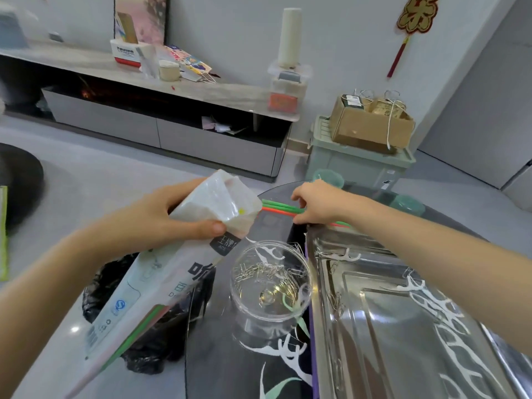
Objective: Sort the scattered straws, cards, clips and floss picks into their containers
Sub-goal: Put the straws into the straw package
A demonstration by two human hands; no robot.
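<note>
Left hand (pixel 178 217) grips bag (pixel 161 277) near its open mouth. Right hand (pixel 319 203) pinches straws (pixel 280 208) lying by tray (pixel 325 243) far edge. Likely light, stiff, slippery; bundle, hold mid-length.

The left arm stretches in from the lower left, forearm bare. The left hand (pixel 178 217) is curled round the upper part of a straw packet (pixel 161 283), thumb pressed across its front. The right arm extends from the right edge, and the right hand (pixel 319 203), knuckles up, pinches a few straws (pixel 282 210) in curled fingers.
</note>
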